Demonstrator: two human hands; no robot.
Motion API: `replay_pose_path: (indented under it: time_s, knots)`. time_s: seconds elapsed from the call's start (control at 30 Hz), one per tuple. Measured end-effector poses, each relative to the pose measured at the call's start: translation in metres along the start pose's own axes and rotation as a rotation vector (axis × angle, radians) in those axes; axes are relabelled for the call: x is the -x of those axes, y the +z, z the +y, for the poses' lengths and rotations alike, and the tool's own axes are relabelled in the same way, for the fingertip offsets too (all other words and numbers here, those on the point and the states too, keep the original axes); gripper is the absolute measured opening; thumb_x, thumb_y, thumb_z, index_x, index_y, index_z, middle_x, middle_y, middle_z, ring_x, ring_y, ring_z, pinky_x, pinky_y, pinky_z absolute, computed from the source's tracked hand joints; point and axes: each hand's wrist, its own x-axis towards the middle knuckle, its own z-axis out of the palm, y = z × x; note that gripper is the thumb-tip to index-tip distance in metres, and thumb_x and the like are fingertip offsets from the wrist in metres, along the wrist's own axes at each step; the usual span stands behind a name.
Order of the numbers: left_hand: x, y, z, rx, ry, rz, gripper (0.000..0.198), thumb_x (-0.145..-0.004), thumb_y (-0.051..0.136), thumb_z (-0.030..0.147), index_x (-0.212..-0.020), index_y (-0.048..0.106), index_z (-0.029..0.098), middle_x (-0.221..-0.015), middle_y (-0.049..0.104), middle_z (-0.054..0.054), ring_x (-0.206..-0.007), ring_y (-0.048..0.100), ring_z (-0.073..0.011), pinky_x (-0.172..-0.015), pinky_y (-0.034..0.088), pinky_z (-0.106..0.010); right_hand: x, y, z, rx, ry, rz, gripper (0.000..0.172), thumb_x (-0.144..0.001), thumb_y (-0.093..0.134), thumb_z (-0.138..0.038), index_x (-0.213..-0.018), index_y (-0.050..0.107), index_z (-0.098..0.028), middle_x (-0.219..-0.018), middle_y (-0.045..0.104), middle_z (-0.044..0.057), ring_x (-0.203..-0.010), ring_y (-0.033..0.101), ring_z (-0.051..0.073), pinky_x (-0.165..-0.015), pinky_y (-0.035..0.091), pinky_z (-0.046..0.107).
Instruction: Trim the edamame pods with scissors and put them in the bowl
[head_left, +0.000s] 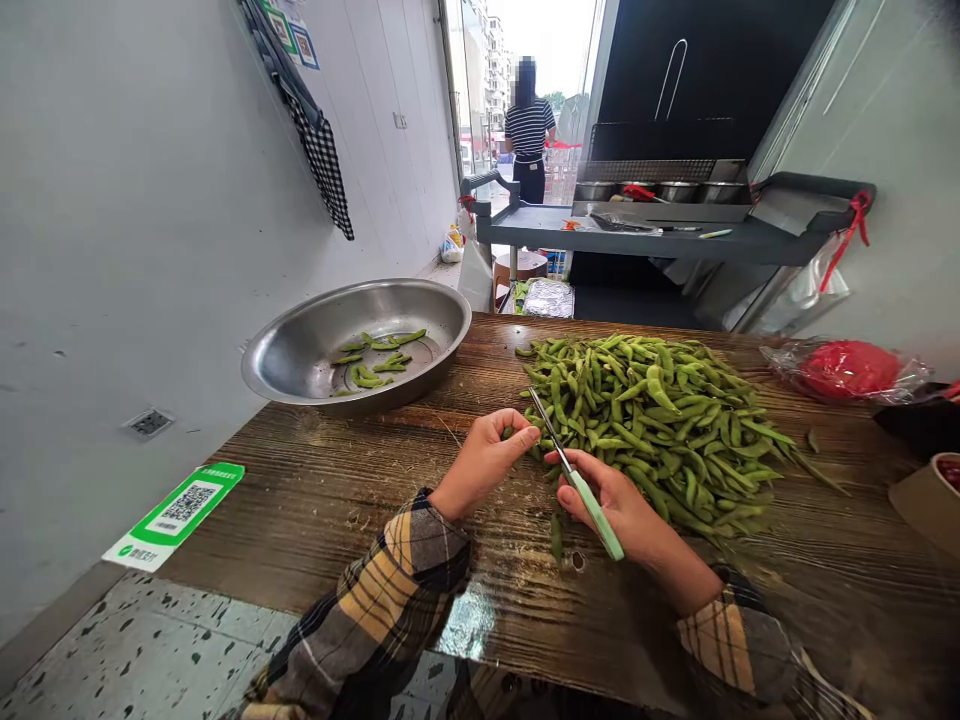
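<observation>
My left hand [484, 460] is closed in a pinch, and a bit of a green edamame pod [508, 433] shows between its fingers. Wrapped in my right hand [626, 505] is a pair of scissors [598, 515] with pale green handles, its blades pointing up and away beside my left fingertips. Behind and to the right of both hands lies a large heap of edamame pods [667, 420] on the wooden table [322, 510]. One loose pod [556, 538] rests just below my right hand. At the left, a wide metal basin [270, 365] contains several pods [390, 363].
A plastic-wrapped red item [847, 368] and a paper tub [919, 500] sit at the right. On the table's left edge is a green QR-code card [184, 508]. Beyond the table stands a grey cart [660, 243] with metal pots; farther off, a person [529, 130] stands by the doorway.
</observation>
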Motion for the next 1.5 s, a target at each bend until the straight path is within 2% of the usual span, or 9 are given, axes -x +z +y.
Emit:
replay_pose_path:
  time_s: [0.53, 0.8, 1.1, 1.2, 1.3, 1.5]
  knots:
    - [0.0017, -0.001, 0.006, -0.04, 0.01, 0.018, 0.028, -0.077, 0.061, 0.036, -0.063, 0.048, 0.016, -0.06, 0.04, 0.005, -0.055, 0.031, -0.0081, -0.053, 0.026, -0.022, -0.0001, 0.0015, -0.0003, 0.112, -0.032, 0.067, 0.051, -0.08, 0.065, -0.043, -0.123, 0.06, -0.017, -0.086, 0.064, 0.003, -0.073, 0.053, 0.016, -0.067, 0.045, 0.027]
    - [0.0001, -0.0012, 0.0035, -0.066, 0.009, 0.017, 0.027, -0.077, 0.059, 0.035, -0.063, 0.047, 0.017, -0.062, 0.04, 0.004, -0.057, 0.031, -0.0088, -0.054, 0.026, -0.022, -0.0011, 0.0039, 0.001, 0.191, -0.004, 0.071, 0.045, -0.086, 0.058, -0.047, -0.117, 0.063, -0.015, -0.074, 0.055, -0.001, -0.062, 0.042, 0.013, -0.06, 0.036, 0.026]
    - [-0.0019, -0.0011, 0.0028, -0.048, 0.012, 0.026, 0.028, -0.074, 0.062, 0.036, -0.06, 0.049, 0.016, -0.059, 0.043, 0.004, -0.056, 0.034, -0.0083, -0.052, 0.027, -0.022, -0.0016, 0.0044, 0.0053, 0.057, 0.01, 0.055, 0.044, -0.084, 0.06, -0.05, -0.111, 0.065, -0.016, -0.065, 0.051, -0.002, -0.053, 0.041, 0.011, -0.05, 0.035, 0.024]
    - [-0.002, -0.0007, 0.0009, 0.033, -0.027, 0.04, 0.027, -0.074, 0.064, 0.036, -0.063, 0.049, 0.016, -0.056, 0.041, 0.005, -0.05, 0.032, -0.0063, -0.048, 0.025, -0.02, -0.002, 0.0061, 0.0063, -0.09, 0.108, 0.02, 0.049, -0.081, 0.061, -0.056, -0.112, 0.062, -0.018, -0.06, 0.047, -0.004, -0.046, 0.041, 0.01, -0.044, 0.037, 0.024]
    - [-0.0025, -0.0009, -0.0019, 0.235, -0.092, 0.06, 0.027, -0.076, 0.064, 0.039, -0.071, 0.047, 0.018, -0.053, 0.04, 0.008, -0.042, 0.028, -0.0042, -0.042, 0.021, -0.019, -0.0024, 0.0068, 0.0054, -0.206, 0.166, 0.006, 0.053, -0.08, 0.061, -0.06, -0.113, 0.058, -0.018, -0.064, 0.047, -0.005, -0.047, 0.043, 0.01, -0.043, 0.041, 0.023]
    - [-0.0043, -0.0035, -0.0012, 0.473, -0.102, 0.134, 0.027, -0.076, 0.065, 0.036, -0.081, 0.045, 0.018, -0.064, 0.06, 0.003, -0.038, 0.038, -0.0033, -0.036, 0.019, -0.017, 0.0001, 0.0059, 0.0027, -0.348, 0.127, -0.027, 0.051, -0.081, 0.062, -0.058, -0.114, 0.054, -0.019, -0.075, 0.051, -0.003, -0.06, 0.05, 0.012, -0.057, 0.049, 0.026]
